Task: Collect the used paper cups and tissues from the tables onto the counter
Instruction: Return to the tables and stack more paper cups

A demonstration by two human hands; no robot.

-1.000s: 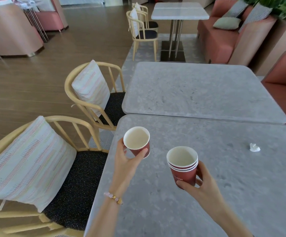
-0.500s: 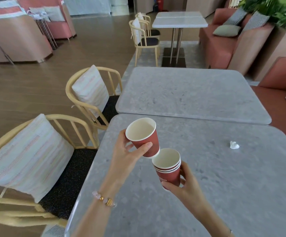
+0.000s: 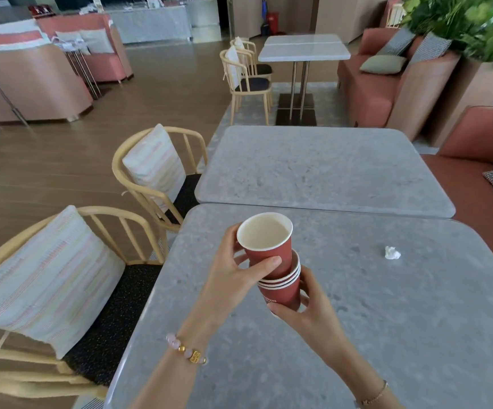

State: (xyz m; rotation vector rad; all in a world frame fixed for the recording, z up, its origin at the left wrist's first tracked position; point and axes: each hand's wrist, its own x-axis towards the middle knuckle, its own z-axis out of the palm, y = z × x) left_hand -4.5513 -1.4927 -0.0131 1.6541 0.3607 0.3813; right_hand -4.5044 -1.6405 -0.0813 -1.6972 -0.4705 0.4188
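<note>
Both hands, left (image 3: 233, 270) and right (image 3: 310, 314), curl closed, nearly touching.

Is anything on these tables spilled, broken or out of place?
Only a crumpled tissue lies loose on the near table, right of the hands. No spill shows. The left hand is nesting a cup into the stack held by the right hand.

A red paper cup (image 3: 266, 246) with a white inside sits tilted, partly nested in a stack of red cups (image 3: 283, 287). A crumpled white tissue (image 3: 392, 252) lies well apart on the grey tabletop (image 3: 401, 320).
</note>
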